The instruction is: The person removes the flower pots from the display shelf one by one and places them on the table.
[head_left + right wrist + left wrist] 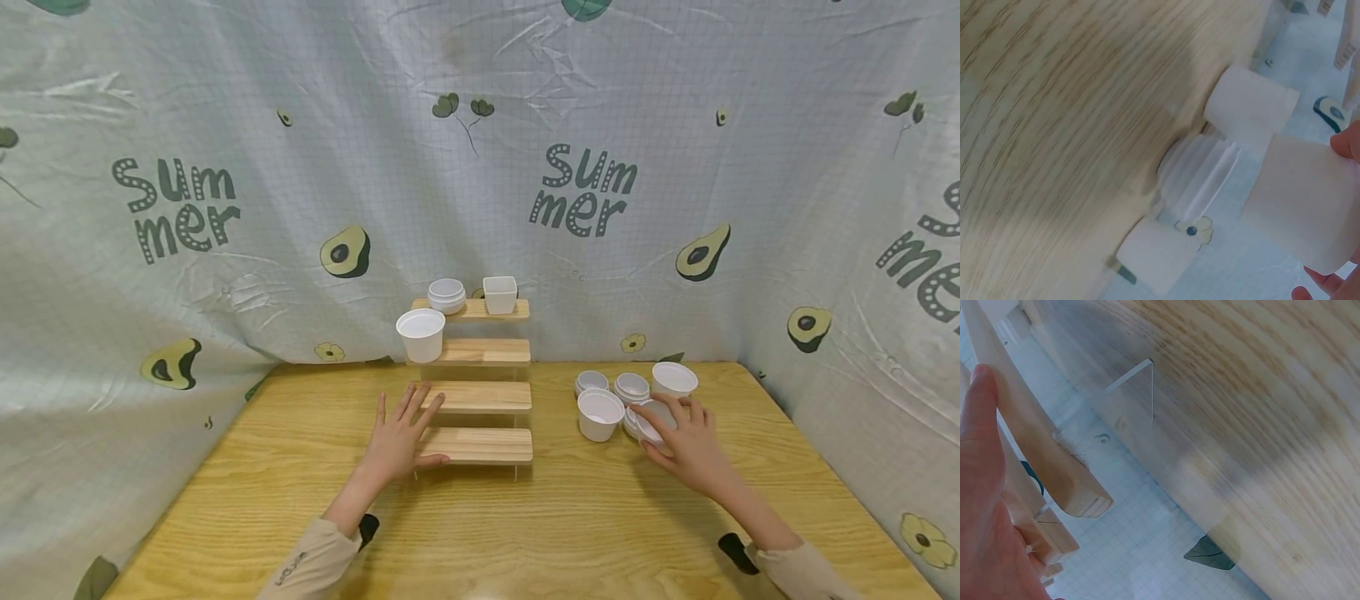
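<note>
My right hand (686, 446) pinches a white round cup (1307, 203) by its rim and side, lifted above the group of containers on the table. Below it in the right wrist view are a white ridged jar (1197, 175) and two more white cups, one nearer cup (1250, 103) and one farther cup (1157, 253). My left hand (393, 437) lies at the left end of a tiered wooden stand (480, 446), its fingers spread over the lower shelves and its thumb against the bottom one. The left wrist view shows the thumb (982, 406) at a shelf edge.
On the stand's top shelf sit a round white jar (447, 297) and a square white cup (500, 295). A round white cup (422, 335) stands on the shelf below, at its left end. A printed curtain (420, 208) hangs behind and around the wooden table (525, 533).
</note>
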`<state>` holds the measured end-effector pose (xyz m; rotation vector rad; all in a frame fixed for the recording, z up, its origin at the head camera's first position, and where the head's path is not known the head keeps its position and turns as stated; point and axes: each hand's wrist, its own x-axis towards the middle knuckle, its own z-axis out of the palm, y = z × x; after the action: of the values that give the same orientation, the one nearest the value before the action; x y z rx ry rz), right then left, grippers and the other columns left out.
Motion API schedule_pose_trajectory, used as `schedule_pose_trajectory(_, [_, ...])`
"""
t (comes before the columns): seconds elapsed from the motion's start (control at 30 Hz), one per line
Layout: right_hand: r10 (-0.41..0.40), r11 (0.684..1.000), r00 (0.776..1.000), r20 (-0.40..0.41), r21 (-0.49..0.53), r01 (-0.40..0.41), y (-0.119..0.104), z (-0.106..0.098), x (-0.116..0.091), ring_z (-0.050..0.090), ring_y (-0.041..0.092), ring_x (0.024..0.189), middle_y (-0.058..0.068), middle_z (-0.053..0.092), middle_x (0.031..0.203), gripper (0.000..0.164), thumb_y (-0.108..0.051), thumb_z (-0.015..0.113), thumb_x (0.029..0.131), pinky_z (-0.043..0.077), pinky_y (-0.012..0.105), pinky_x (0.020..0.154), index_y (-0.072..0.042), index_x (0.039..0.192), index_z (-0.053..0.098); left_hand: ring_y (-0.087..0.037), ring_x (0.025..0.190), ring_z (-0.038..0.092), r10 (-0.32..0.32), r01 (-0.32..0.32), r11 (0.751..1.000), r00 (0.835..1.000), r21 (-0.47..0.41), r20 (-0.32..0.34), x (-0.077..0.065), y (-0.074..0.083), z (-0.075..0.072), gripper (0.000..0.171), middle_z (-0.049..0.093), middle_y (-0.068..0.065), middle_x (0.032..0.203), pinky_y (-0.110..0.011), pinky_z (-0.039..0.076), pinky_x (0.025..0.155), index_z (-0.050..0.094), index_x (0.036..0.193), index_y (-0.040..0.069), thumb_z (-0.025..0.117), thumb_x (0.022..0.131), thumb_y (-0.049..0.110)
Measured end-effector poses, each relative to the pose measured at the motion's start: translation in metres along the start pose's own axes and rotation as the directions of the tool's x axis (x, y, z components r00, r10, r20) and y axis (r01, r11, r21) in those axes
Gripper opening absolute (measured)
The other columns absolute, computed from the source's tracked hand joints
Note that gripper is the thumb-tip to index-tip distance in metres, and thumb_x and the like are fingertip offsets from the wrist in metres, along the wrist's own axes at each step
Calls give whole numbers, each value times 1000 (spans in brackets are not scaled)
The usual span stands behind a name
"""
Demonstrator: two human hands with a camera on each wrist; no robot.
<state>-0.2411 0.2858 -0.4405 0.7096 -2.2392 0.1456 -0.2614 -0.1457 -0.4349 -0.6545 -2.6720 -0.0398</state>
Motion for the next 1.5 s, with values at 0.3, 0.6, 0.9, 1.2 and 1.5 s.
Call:
schedule_pose_trajectory(0.3, [57,998,998,-4,-26,-57,18,-7,-6,40,42,89,20,47,114,60,-58,21,89,28,50,62,-16,114,55,-31,135,23,0,0,1000,1000,-13,-5,-1,0,0,92,26,-11,146,-64,15,103,29,140,18,58,67,65])
schedule_pose_trajectory(0.6, [119,993,992,44,-18,-118,33,-11,-13,39,45,90,21,45,116,47,-52,37,90,27,52,64,-17,118,51,-31,136,21,-6,6,1000,1000,-29,11,-1,0,-1,92,26,-11,146,-64,10,104,29,141,17,58,67,64])
schedule_pose_trajectory(0.9, [139,989,988,65,-67,-135,48,-8,-19,40,43,86,21,46,114,40,-38,56,85,26,48,63,-17,118,51,-31,136,21,-6,6,1000,1000,-29,7,0,-1,0,92,26,-11,146,-64,11,104,29,141,18,58,67,65])
schedule_pose_trajectory(1.2, [133,987,985,111,-110,-120,55,-1,-22,42,39,84,20,47,112,54,-20,73,68,28,47,60,-16,117,51,-32,136,21,-5,6,999,1000,-48,9,0,0,0,92,27,-12,146,-64,9,104,30,140,16,60,67,62])
schedule_pose_trajectory(1.5, [128,987,978,166,-118,-109,62,6,-24,43,38,86,17,47,109,54,-20,74,67,30,47,59,-16,115,51,-33,135,23,2,-2,1000,1000,-28,-2,0,0,0,92,27,-13,146,-64,11,103,30,140,16,60,66,64])
